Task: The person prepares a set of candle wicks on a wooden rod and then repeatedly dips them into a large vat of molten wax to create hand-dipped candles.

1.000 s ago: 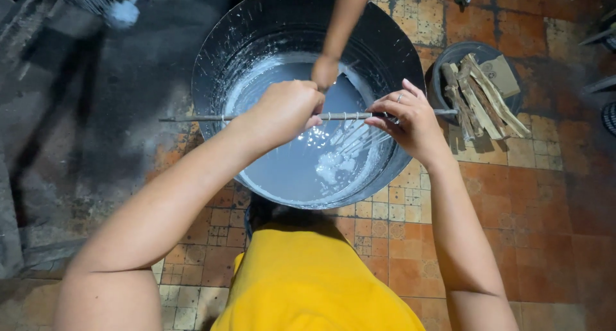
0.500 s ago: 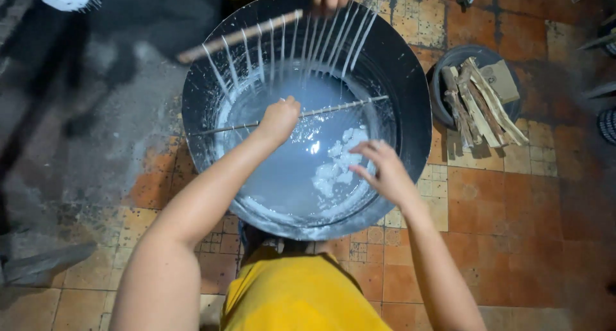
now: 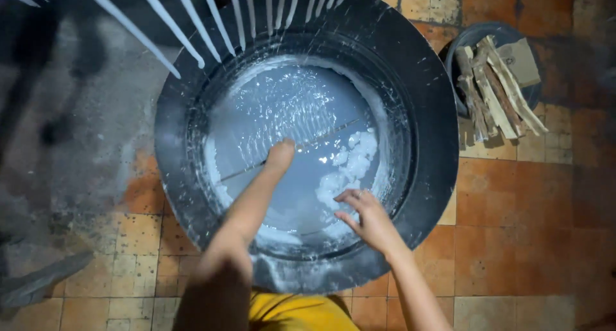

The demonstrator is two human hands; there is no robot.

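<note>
Two bare hands reach over a wide, round, dark metal basin (image 3: 423, 113) set on a worn floor (image 3: 513, 241) of orange and cream tiles. Inside the basin lies a pool of pale, glossy, milky liquid (image 3: 289, 106) with white lumps of foam (image 3: 346, 167) toward its right side. The left hand (image 3: 280, 155) is at the middle of the basin, closed round a thin straight rod (image 3: 327, 135) that lies slantwise at the liquid's surface. The right hand (image 3: 366, 214) hovers near the basin's near rim, fingers loosely spread, holding nothing. Above the far rim of the basin hangs a row of slim, white-coated tapering sticks (image 3: 192, 23); what carries them is out of view. Right of the basin stands a smaller dark round tub (image 3: 462, 42) filled with rough split pieces of wood (image 3: 494, 90).
</note>
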